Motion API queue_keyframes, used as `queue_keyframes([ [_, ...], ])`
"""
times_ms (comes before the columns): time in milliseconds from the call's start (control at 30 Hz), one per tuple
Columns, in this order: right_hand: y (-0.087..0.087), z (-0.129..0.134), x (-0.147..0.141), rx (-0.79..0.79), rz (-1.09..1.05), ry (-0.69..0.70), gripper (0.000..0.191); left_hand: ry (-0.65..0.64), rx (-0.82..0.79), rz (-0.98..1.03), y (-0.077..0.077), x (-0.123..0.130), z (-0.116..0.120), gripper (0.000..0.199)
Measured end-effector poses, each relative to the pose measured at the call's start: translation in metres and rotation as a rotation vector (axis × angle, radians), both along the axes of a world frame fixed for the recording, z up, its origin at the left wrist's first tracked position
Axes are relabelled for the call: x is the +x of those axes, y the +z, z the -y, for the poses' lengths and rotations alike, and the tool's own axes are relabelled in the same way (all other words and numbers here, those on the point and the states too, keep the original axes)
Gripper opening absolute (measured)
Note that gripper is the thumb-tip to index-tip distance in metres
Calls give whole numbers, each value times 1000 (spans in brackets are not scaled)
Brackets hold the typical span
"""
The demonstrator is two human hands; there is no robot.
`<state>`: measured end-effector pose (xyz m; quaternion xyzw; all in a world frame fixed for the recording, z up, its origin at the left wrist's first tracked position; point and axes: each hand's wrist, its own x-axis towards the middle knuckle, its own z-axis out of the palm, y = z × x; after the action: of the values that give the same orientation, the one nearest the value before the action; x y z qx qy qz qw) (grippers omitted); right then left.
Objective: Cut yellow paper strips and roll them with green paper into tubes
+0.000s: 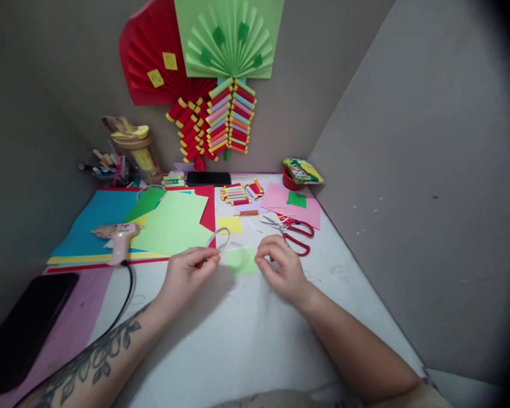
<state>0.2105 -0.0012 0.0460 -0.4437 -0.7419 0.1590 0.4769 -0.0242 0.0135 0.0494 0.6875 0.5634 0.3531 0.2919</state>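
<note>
My left hand [192, 270] pinches a thin white cord [226, 230], which curls up in a loop above the fingertips. Thumb and fingers of my right hand [281, 265] are closed together; whatever lies between them is too small to make out. Between both hands, a light green paper piece [240, 260] lies on the white table [238, 340]. Just beyond are a yellow paper square [230, 225], a brown paper roll [249, 213] on a thin stick and red-handled scissors [298, 228], the scissors closest to my right hand.
A pink glue gun [122, 241] with a black cable rests on coloured sheets [178, 224] at the left. A black phone [29, 323] lies front left. Several small paper rolls [237, 194] sit at the back. Paper fans [233, 45] with firecracker strings hang on the wall.
</note>
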Motion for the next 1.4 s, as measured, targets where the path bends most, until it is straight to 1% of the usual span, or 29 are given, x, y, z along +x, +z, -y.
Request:
queue_keyframes([
  [67,-3,-5,10,-60,-110,-84,8,98,83,-67,3,-14,-11,27],
  [133,-11,-11,20,-153,-197,-134,9,154,116,-210,0,-26,-22,28],
  [200,-23,-14,25,-337,-273,-92,8,118,99,-380,-6,-30,-29,31],
  [233,-29,-14,25,-445,-310,-63,10,75,110,-436,-11,-29,-29,35],
  [267,-35,-13,23,-546,-330,-26,15,14,136,-468,-15,-25,-27,37],
  [300,-40,-12,21,-618,-344,3,20,-79,169,-481,-18,-19,-23,35],
  [333,-44,-11,17,-667,-353,22,25,-215,194,-490,-22,-12,-18,33],
  [400,-50,-8,9,-701,-371,34,32,-510,219,-508,-27,1,-6,31],
  [433,-52,-7,6,-705,-390,35,36,-614,220,-523,-30,7,-1,31],
  [467,-54,-7,4,-706,-416,40,39,-663,219,-545,-32,11,4,32],
  [500,-55,-8,1,-704,-445,52,42,-683,219,-572,-34,13,6,35],
  [600,-55,-14,-2,-672,-525,122,46,-660,222,-649,-40,15,7,41],
  [667,-52,-18,-3,-631,-542,154,43,-648,230,-674,-41,14,4,42],
  [733,-46,-20,-2,-583,-520,141,31,-629,244,-655,-41,14,0,41],
  [800,-40,-20,0,-574,-483,116,18,-611,248,-576,-39,14,-4,36],
  [867,-35,-16,3,-670,-478,145,18,-579,229,-452,-38,13,-8,26],
  [967,-34,-11,3,-937,-533,243,18,-498,147,-291,-38,11,-12,20],
  [1000,-35,-11,2,-1010,-546,264,17,-481,115,-262,-39,11,-14,18],
  [1067,-37,-12,-1,-1094,-557,274,15,-473,68,-240,-41,11,-16,15],
  [1200,-41,-17,-6,-1137,-541,264,14,-497,33,-259,-44,12,-18,16],
  [1400,-46,-19,-7,-1108,-479,283,12,-477,-21,-266,-44,11,-19,14],
])
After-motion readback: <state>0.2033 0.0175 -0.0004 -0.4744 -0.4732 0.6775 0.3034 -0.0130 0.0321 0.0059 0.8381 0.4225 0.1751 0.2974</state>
